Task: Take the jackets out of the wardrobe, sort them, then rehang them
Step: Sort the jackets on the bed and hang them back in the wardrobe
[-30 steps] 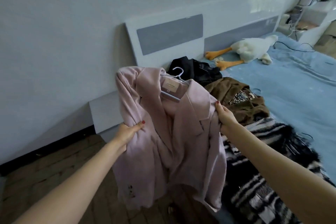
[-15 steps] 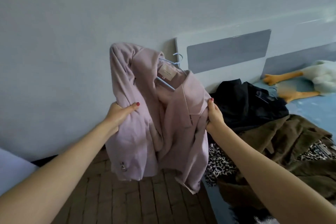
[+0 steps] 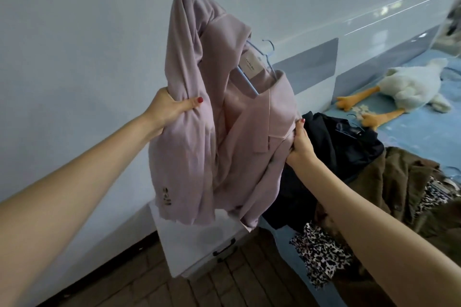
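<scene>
1. The pink jacket (image 3: 239,132) hangs in the air, left of the bed (image 3: 424,127) and above the white drawer unit (image 3: 199,249). The left hand (image 3: 169,107) clenches its bunched left sleeve; the right hand (image 3: 300,144) pinches the front edge below the lapel. Neither hand holds the hanger (image 3: 262,62).
2. The hanger sits skewed inside the collar, hook tipped right. Since only cloth is gripped, a shake or tilt could let it slide out of the neck and drop to the floor (image 3: 224,289).
3. The left shoulder is humped high and looks off the hanger's arm. Rehung like this, the jacket would probably sag to one side or slip off the rail.
4. The right pinch looks shallow. If it gives, the front would swing down toward the dark jacket (image 3: 349,147) and brown jacket (image 3: 404,182) piled on the bed, muddling the sort.
5. The sleeve cuff with buttons (image 3: 166,198) dangles near the drawer unit's top and could snag on its corner.
</scene>
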